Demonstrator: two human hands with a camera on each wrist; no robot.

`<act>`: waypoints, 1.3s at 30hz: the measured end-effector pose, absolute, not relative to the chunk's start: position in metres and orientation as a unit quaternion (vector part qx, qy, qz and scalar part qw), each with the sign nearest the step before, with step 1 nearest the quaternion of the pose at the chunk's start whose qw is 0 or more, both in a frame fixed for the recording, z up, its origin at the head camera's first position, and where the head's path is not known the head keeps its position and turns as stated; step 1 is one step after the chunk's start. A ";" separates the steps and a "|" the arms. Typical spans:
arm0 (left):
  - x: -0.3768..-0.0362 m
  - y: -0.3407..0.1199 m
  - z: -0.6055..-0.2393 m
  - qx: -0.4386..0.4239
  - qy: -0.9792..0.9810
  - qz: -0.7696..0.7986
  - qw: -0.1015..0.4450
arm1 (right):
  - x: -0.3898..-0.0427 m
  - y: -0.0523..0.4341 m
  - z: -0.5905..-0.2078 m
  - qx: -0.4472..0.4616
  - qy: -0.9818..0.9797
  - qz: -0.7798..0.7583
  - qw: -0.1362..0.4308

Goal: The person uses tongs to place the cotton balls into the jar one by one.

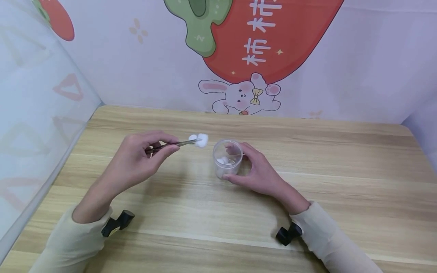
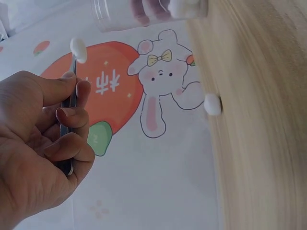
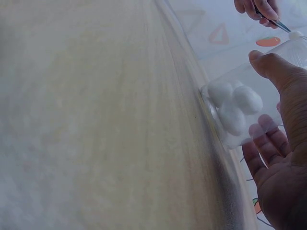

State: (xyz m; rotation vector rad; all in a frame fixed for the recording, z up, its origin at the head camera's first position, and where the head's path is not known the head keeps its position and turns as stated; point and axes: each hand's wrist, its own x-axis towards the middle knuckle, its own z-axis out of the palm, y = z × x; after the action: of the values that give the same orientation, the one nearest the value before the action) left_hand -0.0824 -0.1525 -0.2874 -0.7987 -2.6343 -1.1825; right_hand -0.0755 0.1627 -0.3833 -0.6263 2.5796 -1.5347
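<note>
My left hand grips a pair of metal tweezers between thumb and fingers. At the tweezers' tips a white cotton ball is held in the air, left of the jar's mouth. A clear, lidless jar stands upright on the table, with my right hand curled round its right side. Several cotton balls lie at the jar's bottom, best seen in the right wrist view. Another cotton ball rests on the table, partly hidden behind the held one in the head view.
The wood-grain table runs back to a printed cloth with a rabbit and a red fruit. Another pale cloth hangs along the left edge. Each sleeve carries a black wrist camera.
</note>
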 end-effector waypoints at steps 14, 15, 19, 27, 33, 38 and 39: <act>-0.083 -0.136 -0.284 -0.299 -0.867 -0.392 0.067 | -0.075 0.162 -0.383 -0.207 0.838 -0.503 0.033; -0.083 -0.135 -0.285 -0.301 -0.868 -0.390 0.068 | -0.075 0.162 -0.383 -0.207 0.839 -0.503 0.034; -0.084 -0.132 -0.286 -0.312 -0.869 -0.379 0.070 | -0.076 0.163 -0.383 -0.206 0.839 -0.502 0.035; -0.085 -0.128 -0.287 -0.318 -0.873 -0.365 0.062 | -0.076 0.163 -0.383 -0.202 0.842 -0.499 0.039; -0.084 -0.127 -0.287 -0.311 -0.879 -0.356 0.054 | -0.076 0.163 -0.383 -0.202 0.842 -0.498 0.040; -0.083 -0.126 -0.288 -0.309 -0.881 -0.355 0.049 | -0.076 0.164 -0.384 -0.202 0.842 -0.498 0.042; -0.083 -0.126 -0.288 -0.309 -0.881 -0.355 0.048 | -0.076 0.164 -0.384 -0.202 0.842 -0.498 0.042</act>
State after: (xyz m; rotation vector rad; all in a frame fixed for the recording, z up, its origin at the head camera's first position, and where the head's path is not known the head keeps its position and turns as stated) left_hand -0.0830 -0.1257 -0.2878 -0.9421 -2.6864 -1.0823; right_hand -0.0762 0.1638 -0.3843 -0.6174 2.5772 -1.5250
